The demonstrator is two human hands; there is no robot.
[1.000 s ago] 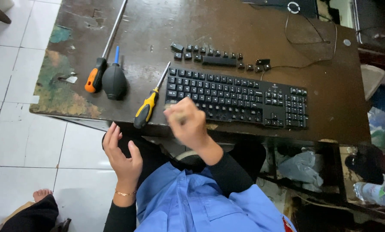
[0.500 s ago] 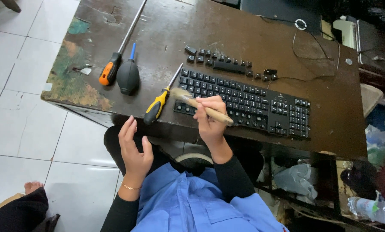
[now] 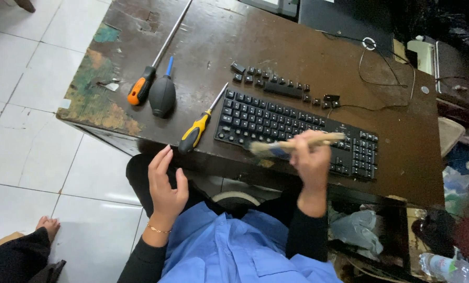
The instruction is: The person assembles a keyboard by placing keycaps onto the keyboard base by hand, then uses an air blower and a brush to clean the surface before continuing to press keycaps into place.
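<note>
While the right hand (image 3: pixel 312 162) grips a wooden brush (image 3: pixel 296 144), its bristles hover over the black keyboard's (image 3: pixel 297 131) near edge.
Left of the keyboard on the tabletop (image 3: pixel 276 47) lie an orange-handled screwdriver (image 3: pixel 156 60), a dark air blower (image 3: pixel 162 94) and a yellow-handled screwdriver (image 3: pixel 199 126); the left hand (image 3: pixel 166 186) hangs open and empty below that edge; loose keycaps (image 3: pixel 281 88) sit just behind the keyboard.

Repair workshop — worn bench (image 3: pixel 297 47), screwdrivers (image 3: pixel 195 131).

Single head-worn view, steeply downward, near, over the desk (image 3: pixel 276 47) edge
</note>
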